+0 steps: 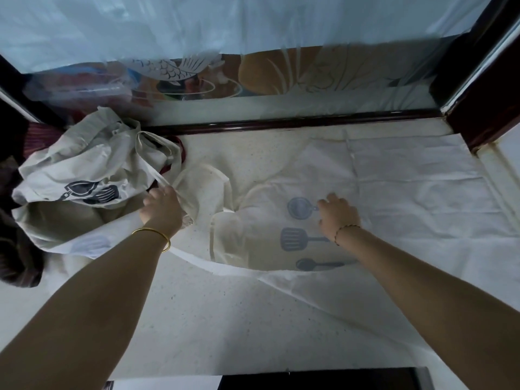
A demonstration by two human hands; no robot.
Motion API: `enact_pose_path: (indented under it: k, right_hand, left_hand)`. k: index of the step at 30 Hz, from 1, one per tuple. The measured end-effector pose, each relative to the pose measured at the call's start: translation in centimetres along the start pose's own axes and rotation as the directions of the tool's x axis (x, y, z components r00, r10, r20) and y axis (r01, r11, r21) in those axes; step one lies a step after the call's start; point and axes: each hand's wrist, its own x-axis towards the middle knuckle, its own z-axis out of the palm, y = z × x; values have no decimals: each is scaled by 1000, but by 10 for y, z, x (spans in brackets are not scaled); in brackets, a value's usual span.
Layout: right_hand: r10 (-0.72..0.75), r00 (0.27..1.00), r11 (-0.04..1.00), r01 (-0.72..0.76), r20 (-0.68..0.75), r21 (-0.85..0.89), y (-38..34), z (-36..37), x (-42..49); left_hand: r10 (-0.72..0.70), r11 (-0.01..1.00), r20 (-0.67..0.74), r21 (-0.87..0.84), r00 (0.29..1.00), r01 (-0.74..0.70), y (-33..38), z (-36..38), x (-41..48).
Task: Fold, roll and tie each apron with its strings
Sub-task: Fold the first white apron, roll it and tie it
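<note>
A cream apron [408, 192] lies spread flat on the speckled floor, its grey print of a pan, a spatula and a spoon showing through the cloth. My right hand [337, 218] rests palm down on it beside the pan print, fingers apart. My left hand [164, 206] is closed on the apron's neck strap [185, 192] at the left end. The strap's loop [225, 192] lies on the floor between my hands. Beyond my left hand sits a crumpled heap of cream aprons [92, 164] with dark prints and loose strings.
A dark wooden sill [281, 122] and a glass door with a fish design [174, 68] close off the far side. A dark door frame [484, 108] stands at the right. Striped dark red cloth [19, 266] lies at the left edge. A dark edge [323, 378] runs along the bottom.
</note>
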Motion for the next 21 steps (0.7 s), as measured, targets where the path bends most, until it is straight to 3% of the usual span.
enact_pose_path:
  k: [3, 5, 8, 10, 13, 15, 18, 21]
  right_hand:
    - [-103, 983, 992, 91, 151, 83, -27, 14, -2]
    - [-91, 984, 995, 82, 156, 60, -35, 23, -3]
    - [-55, 984, 998, 50, 167, 30, -39, 27, -3]
    - [-56, 979, 998, 55, 196, 9, -40, 28, -3]
    - [-90, 977, 996, 93, 191, -6, -44, 34, -6]
    - [-148, 973, 989, 147, 179, 19, -49, 39, -7]
    - [-256, 945, 964, 235, 202, 124, -51, 38, 0]
    - [-361, 912, 925, 323, 196, 202, -48, 28, 5]
  left_hand:
    - [68, 994, 4, -84, 998, -68, -12, 8, 3]
    - [165, 978, -55, -117, 985, -170, -11, 0, 4]
    - [235, 972, -135, 3, 963, -237, -7, -26, 9]
    - [154, 988, -186, 56, 971, -146, -13, -47, 15]
    - [-135, 990, -169, -73, 976, 124, -39, -65, 27]
    - [-301, 946, -131, -165, 945, 278, -67, -67, 35]
    - [-329, 929, -91, -212, 940, 305, -97, -70, 38]
    - [-309, 951, -26, -10, 951, 309, -100, -77, 38]
